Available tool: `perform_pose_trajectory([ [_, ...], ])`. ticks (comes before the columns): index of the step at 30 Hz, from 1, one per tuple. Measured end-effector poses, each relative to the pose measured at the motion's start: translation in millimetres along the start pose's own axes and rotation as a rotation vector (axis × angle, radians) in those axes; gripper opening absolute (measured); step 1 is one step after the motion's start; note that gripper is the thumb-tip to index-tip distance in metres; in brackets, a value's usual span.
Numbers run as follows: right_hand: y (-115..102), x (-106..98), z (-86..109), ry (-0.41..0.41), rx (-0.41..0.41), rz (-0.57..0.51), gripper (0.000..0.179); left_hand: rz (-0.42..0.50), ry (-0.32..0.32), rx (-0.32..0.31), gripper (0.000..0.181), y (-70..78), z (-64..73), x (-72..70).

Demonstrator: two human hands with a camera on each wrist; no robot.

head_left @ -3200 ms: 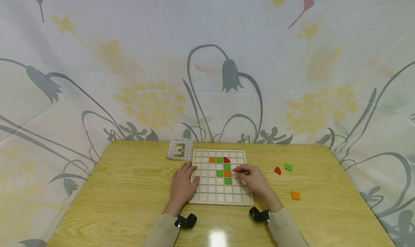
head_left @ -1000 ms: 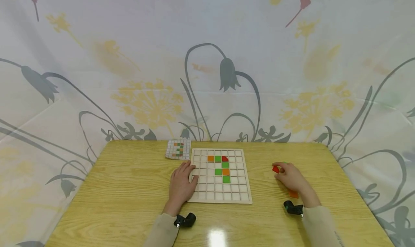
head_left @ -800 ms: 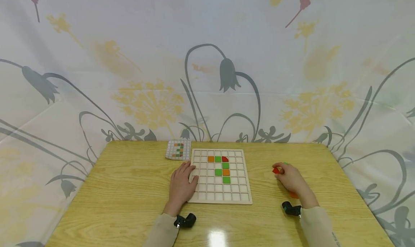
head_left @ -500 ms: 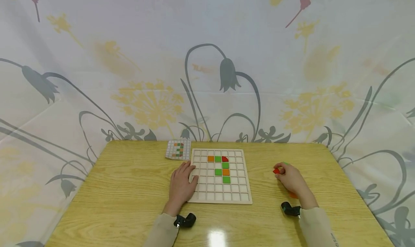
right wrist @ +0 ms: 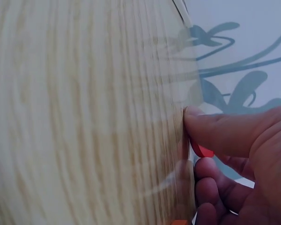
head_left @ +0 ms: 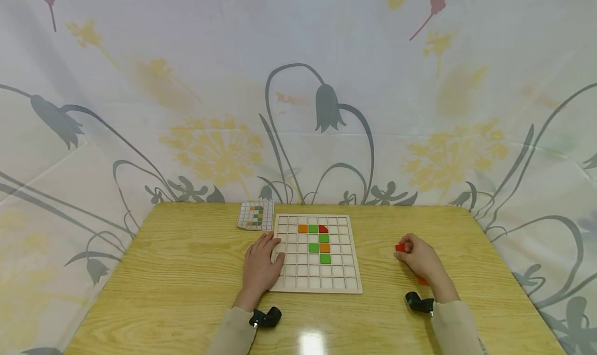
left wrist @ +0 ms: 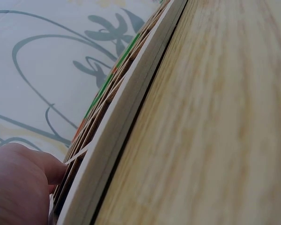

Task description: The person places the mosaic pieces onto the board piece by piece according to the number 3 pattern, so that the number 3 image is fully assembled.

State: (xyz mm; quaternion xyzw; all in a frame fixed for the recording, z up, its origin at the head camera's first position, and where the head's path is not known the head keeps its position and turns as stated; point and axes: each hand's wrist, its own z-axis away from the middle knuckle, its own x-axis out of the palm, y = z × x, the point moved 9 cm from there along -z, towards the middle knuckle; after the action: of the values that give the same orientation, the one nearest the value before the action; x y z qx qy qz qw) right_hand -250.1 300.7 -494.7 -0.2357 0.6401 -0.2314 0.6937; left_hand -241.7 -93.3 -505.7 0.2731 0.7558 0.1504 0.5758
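My left hand (head_left: 261,266) rests on the left edge of a pale wooden grid board (head_left: 338,282), its fingers relaxed over the rim. Tiles in the board form a partial figure: a red quarter-circle at the upper right, with green and orange squares. Right of the board, my right hand (head_left: 423,256) is low at the table, holding a loose red quarter-circle tile (head_left: 400,248) between thumb and fingers. In the right wrist view the red tile (right wrist: 204,150) shows between the thumb and curled fingers. An orange square tile (head_left: 422,281) lies partly hidden under the right wrist.
A small pattern card (head_left: 255,216) with a coloured figure on a grid lies behind the left hand, at the board's upper left corner. The wooden table (head_left: 186,272) ends at the back against a flower-printed cloth (head_left: 210,85).
My right hand has moved from the board to the loose red tile, taken hold of it and turned it. The loose green tile is now hidden. My left hand has stayed on the board.
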Motion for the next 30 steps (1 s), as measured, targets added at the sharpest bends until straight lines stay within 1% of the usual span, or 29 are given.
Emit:
perform_pose_trajectory([
  [11,1.8,-3.9,0.8,0.038,-0.018,0.023,0.033,0.017,0.002,-0.003,0.036,0.6,0.3,-2.2],
  [14,4.0,-6.0,2.7,0.048,-0.027,-0.001,0.029,0.021,0.011,0.011,0.036,2.4,0.5,-2.2],
  [19,7.1,-8.1,4.4,0.057,-0.04,-0.029,0.021,0.024,0.013,0.013,0.035,3.1,1.4,-1.7],
  [30,5.2,-8.2,9.2,0.128,-0.055,-0.061,0.02,0.019,0.004,0.009,0.035,2.6,1.7,-2.1],
])
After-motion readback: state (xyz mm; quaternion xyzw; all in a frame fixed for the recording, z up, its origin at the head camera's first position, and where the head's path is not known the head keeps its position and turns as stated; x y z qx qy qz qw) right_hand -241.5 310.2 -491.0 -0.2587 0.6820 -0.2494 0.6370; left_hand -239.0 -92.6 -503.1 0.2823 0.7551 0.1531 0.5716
